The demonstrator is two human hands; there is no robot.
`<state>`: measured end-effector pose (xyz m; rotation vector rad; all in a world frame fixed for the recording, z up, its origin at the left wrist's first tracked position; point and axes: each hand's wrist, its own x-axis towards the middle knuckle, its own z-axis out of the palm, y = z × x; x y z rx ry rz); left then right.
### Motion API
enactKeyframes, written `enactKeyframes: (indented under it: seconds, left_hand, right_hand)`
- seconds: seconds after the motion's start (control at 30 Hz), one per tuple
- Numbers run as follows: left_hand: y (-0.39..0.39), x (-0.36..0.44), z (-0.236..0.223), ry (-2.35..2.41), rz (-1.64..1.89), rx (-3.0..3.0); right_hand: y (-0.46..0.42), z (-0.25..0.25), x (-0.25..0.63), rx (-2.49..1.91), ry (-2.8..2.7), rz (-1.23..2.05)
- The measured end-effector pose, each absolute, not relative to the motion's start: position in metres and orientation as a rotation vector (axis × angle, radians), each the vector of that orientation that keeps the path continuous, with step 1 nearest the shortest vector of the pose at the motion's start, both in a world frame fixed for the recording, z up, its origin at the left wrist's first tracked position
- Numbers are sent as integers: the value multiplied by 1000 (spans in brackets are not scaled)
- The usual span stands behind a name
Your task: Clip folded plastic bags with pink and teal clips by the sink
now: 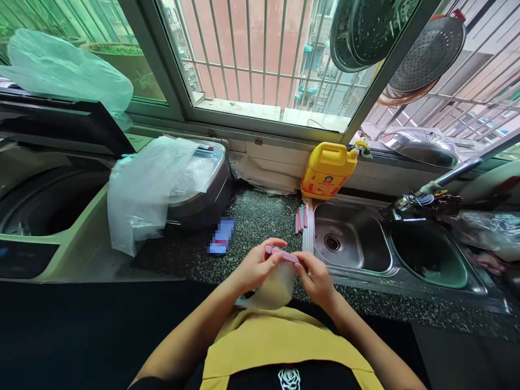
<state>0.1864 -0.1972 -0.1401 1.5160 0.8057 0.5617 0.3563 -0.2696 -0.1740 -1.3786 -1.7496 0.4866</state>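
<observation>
A pink bag-sealing clip [287,257] lies across the top of a translucent plastic bag [273,287] close to my body. My left hand [258,266] grips the clip's left end, fingers curled over it and the bag's top. At the other end, my right hand [316,275] pinches the clip between thumb and fingers. What the bag contains cannot be made out. Several pink and teal clips [300,219] are laid side by side on the speckled counter [260,225], left of the sink.
A steel sink [349,238] is to the right, with a green basin [434,257] in its second bowl. Behind it stands a yellow jug [328,170]. On the left are a grey appliance [199,200] under plastic bags, a blurred packet [221,236] and an open washing machine [77,222].
</observation>
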Motion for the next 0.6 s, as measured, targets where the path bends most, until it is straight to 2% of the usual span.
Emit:
enactKeyframes:
  seconds: [0.2, 0.6]
  left_hand:
    - [-180, 186, -175, 907, 583, 1649]
    - [-153, 177, -185, 918, 671, 1689]
  right_hand:
    - [-260, -198, 363, -1472, -1824, 254]
    - [-239, -211, 332, -1634, -1944, -19]
